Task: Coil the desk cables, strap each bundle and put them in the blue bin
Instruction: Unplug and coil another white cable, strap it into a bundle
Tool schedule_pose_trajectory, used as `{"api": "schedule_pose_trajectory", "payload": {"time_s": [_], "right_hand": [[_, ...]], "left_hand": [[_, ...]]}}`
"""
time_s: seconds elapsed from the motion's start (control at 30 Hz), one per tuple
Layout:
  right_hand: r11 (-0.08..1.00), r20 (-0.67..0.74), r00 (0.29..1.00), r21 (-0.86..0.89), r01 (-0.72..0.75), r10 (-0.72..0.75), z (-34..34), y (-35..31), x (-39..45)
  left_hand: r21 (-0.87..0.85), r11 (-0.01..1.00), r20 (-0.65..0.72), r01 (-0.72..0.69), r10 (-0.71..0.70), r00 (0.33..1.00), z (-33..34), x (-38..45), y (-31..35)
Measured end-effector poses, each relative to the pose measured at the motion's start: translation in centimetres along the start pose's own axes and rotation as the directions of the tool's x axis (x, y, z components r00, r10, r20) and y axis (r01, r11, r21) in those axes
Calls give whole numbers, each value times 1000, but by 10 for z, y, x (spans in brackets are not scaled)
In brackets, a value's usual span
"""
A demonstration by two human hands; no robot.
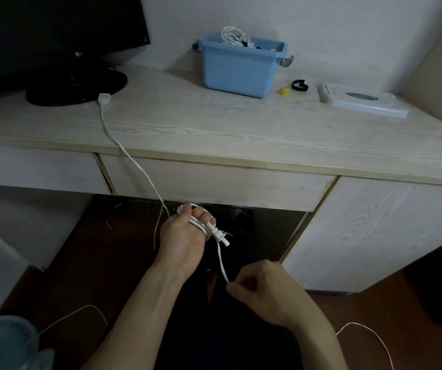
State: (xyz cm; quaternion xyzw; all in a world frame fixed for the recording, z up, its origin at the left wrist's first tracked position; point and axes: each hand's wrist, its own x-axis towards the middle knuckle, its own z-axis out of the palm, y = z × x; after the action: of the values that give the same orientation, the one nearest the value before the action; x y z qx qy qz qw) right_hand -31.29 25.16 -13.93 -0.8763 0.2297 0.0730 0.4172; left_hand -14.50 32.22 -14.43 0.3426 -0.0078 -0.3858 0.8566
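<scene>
Desk (214, 124): pale wood-grain laminate, flat top with a cream edge strip, drawer front below. It serves as the staging surface; the coiling itself happens in the air in front of it, below the edge.

Monitor (40, 30): black, glossy, on a round base at the desk's far left. Out of the way of the work.

Bin (238, 68): blue plastic, rectangular with a rolled rim and side handles, at the back of the desk. A white coiled bundle (234, 36) already sits in it, poking over the rim, so at least one cable looks finished.

Flat white packet (361, 101): smooth, wrapped in clear film, at the far right.

Cable (126, 150): white, thin, flexible. It runs from a blocky white end piece (105, 98) by the monitor base, across the desk, over the edge and down to the hands.

Left hand (182, 236): palm up, fingers curled round several loops of the cable; it works as the spool. A two-pin plug (219, 236) with ribbed strain relief sticks out beside the fingers.

Right hand (265, 292): pinches the cable just below the plug, likely feeding the next loop. The hands are apart, joined by a short taut run.

Strap (300, 85): black, looped, near the bin, probably kept within reach for this bundle. A small yellow object (284, 91) lies just beside it; what it is, I cannot tell.
</scene>
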Motion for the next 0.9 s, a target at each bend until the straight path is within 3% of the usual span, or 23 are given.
{"api": "schedule_pose_trajectory", "payload": {"time_s": [0.13,0.27,0.37,0.47,0.57,0.63,0.73,0.83,0.9], "right_hand": [[996,12,996,23,89,-89,4,-9,-2],[989,61,991,102,110,-117,-8,-14,-12],[977,4,991,167,132,-134,-17,-12,-19],[966,-136,973,151,208,-188,-20,-8,-21],[957,-397,885,49,285,-243,-21,-3,-20],[947,-541,812,82,309,-218,-21,-4,-20],[934,-652,747,174,313,-129,-22,-7,-21],[951,-661,747,179,252,-74,-21,-6,-21],[966,-682,731,165,198,-33,-21,-5,-21]], "left_hand": [[285,954,39,-94,86,996,-2,-4,-8],[397,901,191,-174,104,976,1,-10,-9],[546,795,301,-266,111,947,1,-12,-11],[694,670,377,-264,-26,926,-1,-16,-13],[817,541,404,-198,-293,866,-1,-22,-15],[784,616,412,-68,-435,801,2,-28,-16],[682,718,407,141,-532,742,6,-32,-14],[726,665,380,175,-599,705,5,-26,-8],[763,626,398,161,-652,646,2,-23,-1]]}}
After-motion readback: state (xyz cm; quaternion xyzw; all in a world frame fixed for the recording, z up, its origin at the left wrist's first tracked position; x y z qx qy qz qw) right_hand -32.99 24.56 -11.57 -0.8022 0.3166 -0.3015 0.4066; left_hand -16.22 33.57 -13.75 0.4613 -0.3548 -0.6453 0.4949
